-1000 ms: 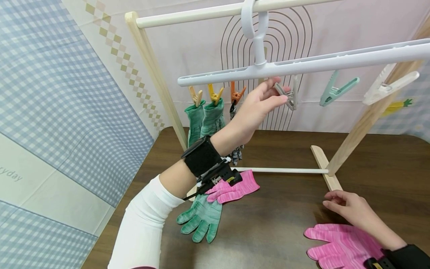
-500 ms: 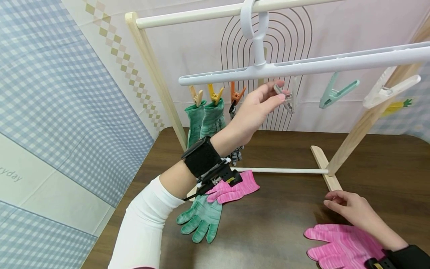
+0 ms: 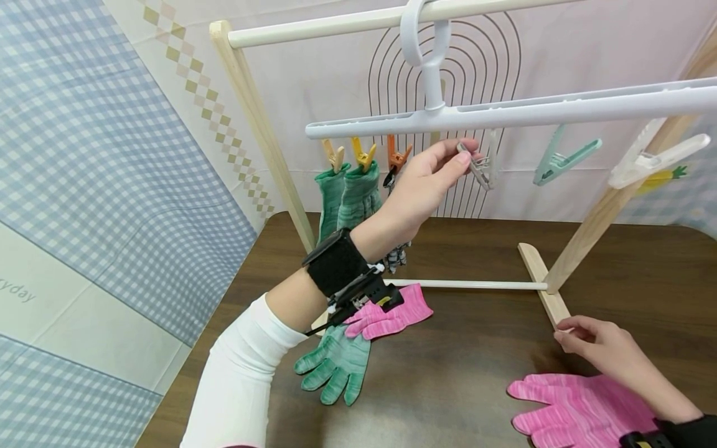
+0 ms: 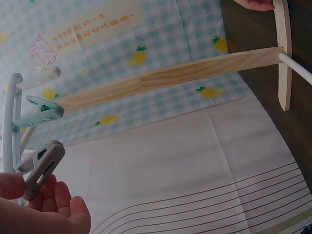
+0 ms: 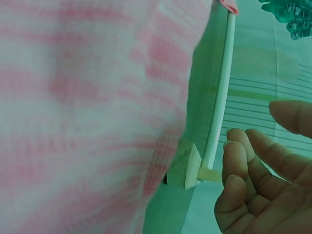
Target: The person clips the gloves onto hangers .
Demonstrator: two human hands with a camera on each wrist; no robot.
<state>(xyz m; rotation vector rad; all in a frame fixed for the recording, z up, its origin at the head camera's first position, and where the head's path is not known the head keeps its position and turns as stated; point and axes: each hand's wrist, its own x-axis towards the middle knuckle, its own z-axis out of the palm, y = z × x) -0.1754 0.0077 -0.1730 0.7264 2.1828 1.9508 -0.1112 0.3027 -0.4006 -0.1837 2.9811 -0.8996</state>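
My left hand point(image 3: 422, 186) pinches the grey clothespin point(image 3: 483, 173) between thumb and fingers, under the white hanger point(image 3: 515, 115). In the left wrist view the same clothespin point(image 4: 45, 168) stands at the thumb, its far end toward the hanger bar. A teal clothespin point(image 3: 566, 163) and a white one point(image 3: 655, 163) hang to its right. Left of my hand, tan, yellow and orange clothespins hold up green gloves point(image 3: 358, 196) and a dark patterned item, partly hidden by my arm. My right hand point(image 3: 602, 345) holds nothing, its fingers loosely bent above a pink glove point(image 3: 582, 404).
The hanger's hook loops over the top rail of a wooden rack point(image 3: 336, 30). Its lower white bar point(image 3: 476, 284) crosses behind the table's middle. A green glove point(image 3: 336, 361) and a pink glove point(image 3: 406, 311) lie on the brown table point(image 3: 448, 386) below my left arm.
The hanger has swung a little, its left end shifting right and its right end dipping, with the clothespins moving along. My left hand keeps its pinch; my right hand has drifted slightly right.
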